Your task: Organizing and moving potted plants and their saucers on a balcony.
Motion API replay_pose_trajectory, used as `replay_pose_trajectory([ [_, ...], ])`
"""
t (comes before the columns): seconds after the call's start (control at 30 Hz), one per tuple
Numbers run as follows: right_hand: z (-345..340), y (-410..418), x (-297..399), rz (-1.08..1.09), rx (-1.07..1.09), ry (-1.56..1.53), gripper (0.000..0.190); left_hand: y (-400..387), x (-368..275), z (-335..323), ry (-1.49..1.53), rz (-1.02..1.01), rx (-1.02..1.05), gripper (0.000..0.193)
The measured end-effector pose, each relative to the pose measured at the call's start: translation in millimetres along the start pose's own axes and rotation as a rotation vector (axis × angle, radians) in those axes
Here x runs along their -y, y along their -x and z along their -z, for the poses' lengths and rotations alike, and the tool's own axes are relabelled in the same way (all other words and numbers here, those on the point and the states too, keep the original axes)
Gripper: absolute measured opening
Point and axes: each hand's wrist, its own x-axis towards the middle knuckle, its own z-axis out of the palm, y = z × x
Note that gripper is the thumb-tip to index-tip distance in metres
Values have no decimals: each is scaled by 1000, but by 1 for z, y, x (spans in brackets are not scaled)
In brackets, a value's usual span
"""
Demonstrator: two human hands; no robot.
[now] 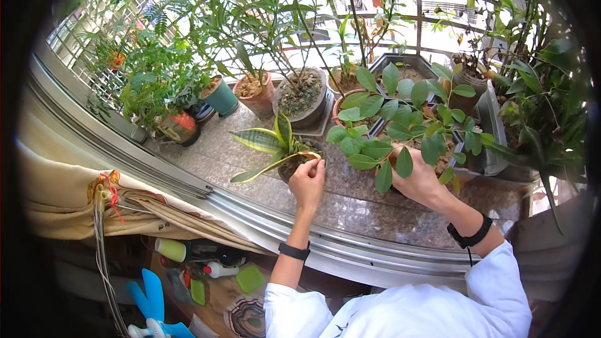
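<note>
My left hand (309,173) pinches the dry brown tip of a leaf (305,155) on a small snake plant (267,141) with yellow-edged leaves. That plant stands in a small dark round pot (287,170) on the stone ledge. To the right, my right hand (413,171) reaches in under the green oval leaves (404,162) of a leafy plant, beside a hexagonal pot. Foliage covers its fingertips, so whether it holds something cannot be told.
Behind stand a grey pot (305,122), a terracotta-coloured pot (258,103) and a teal pot (220,98) with plants. Metal window bars (418,14) close off the far side. The sliding-window track (357,241) crosses in front. A blue fan (152,295) and a beige curtain (61,192) are at lower left.
</note>
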Motion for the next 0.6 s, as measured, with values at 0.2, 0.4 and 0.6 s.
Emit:
replay_pose_trajectory([
  [0.2, -40, -13, 14, -132, 191, -324, 15, 37, -33, -1, 280, 51, 203, 14],
  [0.4, -53, -7, 9, -331, 223, -462, 14, 44, -52, 0, 338, 17, 284, 17],
  [0.6, -55, 2, 1, -187, 274, -445, 17, 49, -42, 5, 378, -7, 424, 20],
])
